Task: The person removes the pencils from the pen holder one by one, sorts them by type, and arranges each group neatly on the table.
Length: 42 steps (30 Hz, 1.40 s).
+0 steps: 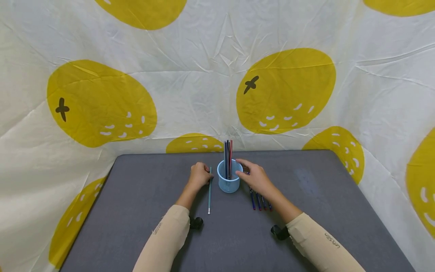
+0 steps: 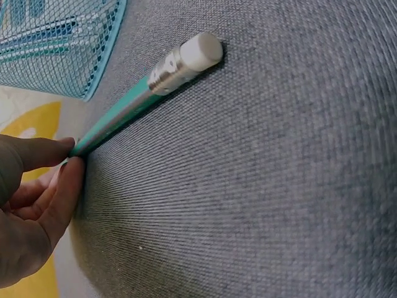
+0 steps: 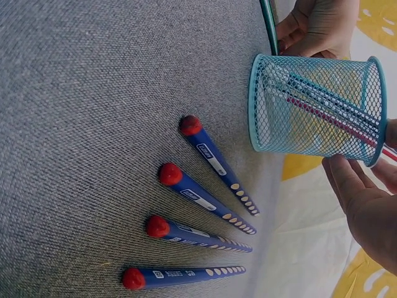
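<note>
My left hand (image 1: 199, 174) pinches a green pencil (image 1: 209, 196) between thumb and fingertips. This pencil lies on the table with its white eraser (image 2: 202, 51) end toward me. Just right of it stands a light-blue mesh pencil cup (image 1: 229, 185), upright, with several pencils (image 1: 228, 155) leaning inside. My right hand (image 1: 256, 177) holds the cup at its right side, thumb at the rim and fingers against the mesh wall (image 3: 310, 133). Below that hand, several blue pencils (image 3: 208, 202) with red ends lie side by side on the table, partly hidden by it in the head view.
The grey cloth-covered table (image 1: 142, 211) extends around both hands. Behind it hangs a white sheet (image 1: 197, 98) printed with yellow fruit shapes, meeting the table's far edge. Black wrist devices (image 1: 280, 232) sit below each forearm.
</note>
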Each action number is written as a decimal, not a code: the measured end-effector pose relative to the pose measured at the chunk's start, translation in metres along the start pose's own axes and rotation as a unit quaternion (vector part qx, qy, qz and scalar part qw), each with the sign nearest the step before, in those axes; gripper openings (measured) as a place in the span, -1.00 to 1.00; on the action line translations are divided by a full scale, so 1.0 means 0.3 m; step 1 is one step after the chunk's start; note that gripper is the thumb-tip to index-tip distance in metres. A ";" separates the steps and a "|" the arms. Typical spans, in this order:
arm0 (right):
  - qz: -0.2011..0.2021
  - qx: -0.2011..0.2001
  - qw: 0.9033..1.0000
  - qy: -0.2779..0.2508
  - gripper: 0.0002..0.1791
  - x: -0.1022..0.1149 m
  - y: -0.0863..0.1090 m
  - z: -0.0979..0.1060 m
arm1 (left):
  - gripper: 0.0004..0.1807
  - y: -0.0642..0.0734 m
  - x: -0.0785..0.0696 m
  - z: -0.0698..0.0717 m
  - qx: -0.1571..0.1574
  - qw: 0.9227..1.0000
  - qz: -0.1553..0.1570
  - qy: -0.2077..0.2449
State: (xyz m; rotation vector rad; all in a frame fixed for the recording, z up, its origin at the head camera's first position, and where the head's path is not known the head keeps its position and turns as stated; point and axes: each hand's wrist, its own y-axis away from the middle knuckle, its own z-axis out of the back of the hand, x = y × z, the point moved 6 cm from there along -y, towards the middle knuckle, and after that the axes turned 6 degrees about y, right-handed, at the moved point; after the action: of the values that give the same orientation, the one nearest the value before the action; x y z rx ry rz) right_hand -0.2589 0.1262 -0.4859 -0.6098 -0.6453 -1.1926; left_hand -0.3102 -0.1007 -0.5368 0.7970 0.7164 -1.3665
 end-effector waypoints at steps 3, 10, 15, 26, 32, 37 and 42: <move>0.004 -0.003 1.000 0.002 -0.45 0.005 0.003 -0.003 | -0.77 -0.001 0.009 0.001 -0.001 1.000 0.004 0.000; 0.006 -0.010 1.000 0.002 -0.45 0.010 0.012 -0.008 | -0.75 0.000 0.016 0.003 -0.001 1.000 -0.003 -0.010; 0.005 -0.009 1.000 0.002 -0.44 0.007 0.013 -0.010 | -0.75 0.005 0.018 0.002 0.003 1.000 -0.003 -0.007; 0.002 -0.005 1.000 0.002 -0.43 0.012 0.017 -0.007 | -0.75 0.014 0.030 0.004 0.013 0.999 -0.008 0.039; 0.000 -0.004 1.000 0.004 -0.43 0.010 0.017 -0.008 | -0.74 0.017 0.028 0.000 0.016 0.999 -0.011 0.033; -0.001 -0.006 1.000 0.005 -0.43 0.011 0.017 -0.007 | -0.74 0.018 0.020 -0.004 0.017 1.000 -0.021 0.013; 0.001 -0.005 1.000 0.008 -0.43 0.012 0.015 -0.007 | -0.76 0.021 0.017 -0.005 0.013 0.999 -0.031 0.009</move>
State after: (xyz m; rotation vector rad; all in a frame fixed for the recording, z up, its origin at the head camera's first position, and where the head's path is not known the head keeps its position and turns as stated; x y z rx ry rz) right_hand -0.2533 0.1235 -0.4851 -0.6087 -0.6259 -1.1980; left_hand -0.3035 -0.1019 -0.5414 0.8148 0.7426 -1.4286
